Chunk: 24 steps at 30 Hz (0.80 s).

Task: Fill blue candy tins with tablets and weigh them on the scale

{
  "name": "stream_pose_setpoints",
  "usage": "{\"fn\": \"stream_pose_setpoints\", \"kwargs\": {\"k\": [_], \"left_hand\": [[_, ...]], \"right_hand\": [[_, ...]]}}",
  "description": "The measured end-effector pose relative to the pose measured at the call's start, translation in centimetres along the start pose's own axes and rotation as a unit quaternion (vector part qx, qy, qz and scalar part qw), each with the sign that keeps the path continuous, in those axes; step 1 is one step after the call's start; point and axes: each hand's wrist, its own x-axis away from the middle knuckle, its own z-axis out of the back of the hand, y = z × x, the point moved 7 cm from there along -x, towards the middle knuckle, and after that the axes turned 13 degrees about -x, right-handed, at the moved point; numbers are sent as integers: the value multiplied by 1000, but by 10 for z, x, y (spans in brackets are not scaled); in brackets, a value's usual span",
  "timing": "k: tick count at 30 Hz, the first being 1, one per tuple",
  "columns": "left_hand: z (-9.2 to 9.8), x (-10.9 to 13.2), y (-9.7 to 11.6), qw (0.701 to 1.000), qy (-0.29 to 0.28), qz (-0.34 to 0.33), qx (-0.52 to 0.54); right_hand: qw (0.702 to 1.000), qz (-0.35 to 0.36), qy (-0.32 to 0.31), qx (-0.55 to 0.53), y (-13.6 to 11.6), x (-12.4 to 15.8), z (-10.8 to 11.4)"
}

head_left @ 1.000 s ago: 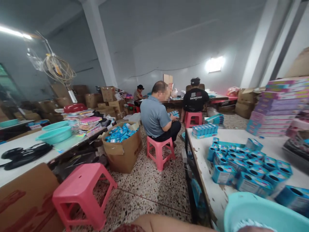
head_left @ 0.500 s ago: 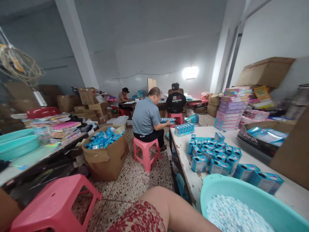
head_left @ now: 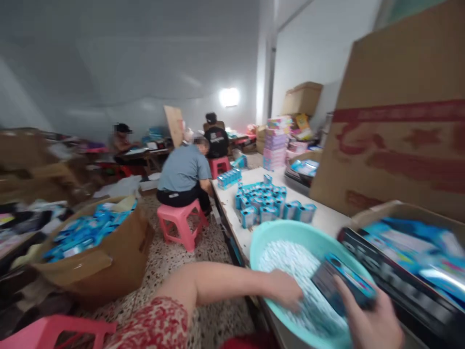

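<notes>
My left hand reaches into a turquoise plastic basin full of small white pieces, fingers down among them. Whether they hold anything is hidden by blur. My right hand grips a small blue printed box over the basin's right side. The basin sits at the near end of a white table. Behind it stands a cluster of several small blue boxes.
A large cardboard sheet leans at right above a dark tray of blue packets. A carton of blue packs sits on the floor at left. A person in a grey shirt sits on a pink stool; two others work further back.
The view has swung right and down. Both my hands have come into sight: the left is now in the basin, the right now holds a blue box.
</notes>
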Motion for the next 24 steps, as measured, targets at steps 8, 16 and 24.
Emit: {"fn": "stream_pose_setpoints", "kwargs": {"k": [8,16,24], "left_hand": [[39,6,-17,898,108,41,424],[86,11,1,671,213,1,710],[87,2,-2,608,303,-5,734]], "right_hand": [[996,58,-56,23,-13,-8,-6],[969,85,-166,160,-14,1,-33],[949,118,-205,208,-11,6,-54]]}}
